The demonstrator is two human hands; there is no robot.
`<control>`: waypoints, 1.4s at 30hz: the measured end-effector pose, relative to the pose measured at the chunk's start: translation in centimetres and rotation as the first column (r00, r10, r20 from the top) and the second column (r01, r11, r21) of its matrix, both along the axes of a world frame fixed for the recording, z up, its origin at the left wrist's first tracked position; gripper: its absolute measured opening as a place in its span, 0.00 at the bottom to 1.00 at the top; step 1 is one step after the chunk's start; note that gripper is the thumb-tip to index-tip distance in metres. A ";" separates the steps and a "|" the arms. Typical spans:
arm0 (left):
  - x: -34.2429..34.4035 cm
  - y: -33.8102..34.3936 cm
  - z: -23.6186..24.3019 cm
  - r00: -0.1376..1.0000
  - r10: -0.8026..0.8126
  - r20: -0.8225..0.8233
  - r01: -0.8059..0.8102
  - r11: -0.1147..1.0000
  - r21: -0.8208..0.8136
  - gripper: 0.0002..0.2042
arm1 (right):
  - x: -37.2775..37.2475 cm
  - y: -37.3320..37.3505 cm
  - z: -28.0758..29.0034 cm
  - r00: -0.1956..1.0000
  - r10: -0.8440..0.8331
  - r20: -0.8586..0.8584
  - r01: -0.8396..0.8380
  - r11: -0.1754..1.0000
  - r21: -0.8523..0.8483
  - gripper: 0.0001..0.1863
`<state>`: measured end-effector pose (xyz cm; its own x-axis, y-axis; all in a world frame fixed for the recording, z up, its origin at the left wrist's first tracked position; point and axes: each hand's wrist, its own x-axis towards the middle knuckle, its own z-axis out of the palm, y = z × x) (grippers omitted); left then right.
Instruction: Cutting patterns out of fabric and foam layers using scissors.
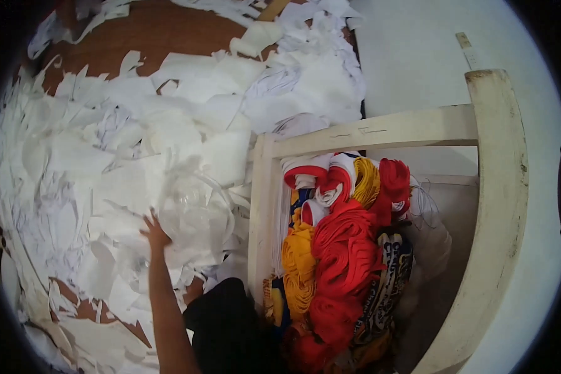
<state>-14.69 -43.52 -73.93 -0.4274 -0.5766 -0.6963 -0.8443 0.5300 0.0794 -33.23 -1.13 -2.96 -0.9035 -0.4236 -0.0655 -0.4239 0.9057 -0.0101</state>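
Observation:
My left hand (156,235) reaches out over a wide heap of white paper-like scraps (131,187), fingers spread and pointing away from me. Nothing shows in its grip. Just right of the fingers lies a crumpled, see-through plastic piece (196,209), its rim roughly round. Whether the fingertips touch it or the sheets below, I cannot tell. No part of my right hand is visible. Dark cloth (227,324) sits low in the middle, to the right of my forearm.
At right stands a cream-painted wooden frame (380,129) with a thick post (500,187). Inside it are rolled bundles of red cloth (346,249), yellow cloth (298,262) and dark patterned cloth (380,293), beside a clear plastic bag (433,240). Brown floor (149,34) shows beyond the scraps.

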 end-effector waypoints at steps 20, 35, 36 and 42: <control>8.4 7.9 40.4 0.897 0.288 -0.335 -0.103 0.874 0.476 0.23 | 1.9 5.8 4.8 0.993 -0.114 -0.021 0.101 0.938 -0.332 0.32; 15.2 8.6 54.0 0.861 0.458 -0.221 -0.338 0.840 0.423 0.20 | 2.6 10.5 0.2 0.696 -0.679 0.235 0.238 -0.091 -0.967 0.23; 14.8 8.1 53.9 0.909 0.310 -0.277 -0.193 0.905 0.379 0.20 | 2.4 10.8 0.2 0.586 -0.734 0.343 0.367 -0.137 -0.920 0.25; 11.2 6.0 52.8 0.854 0.360 -0.376 -0.231 0.909 0.346 0.20 | 3.2 10.4 1.7 0.532 -0.791 0.303 0.331 -0.135 -0.934 0.31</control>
<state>-3.46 -37.55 -21.14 -0.5567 -0.5323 -0.6378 -0.8063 0.1617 0.5689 -29.99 9.23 -1.21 -0.6717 0.7326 0.1098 0.0660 0.2068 -0.9761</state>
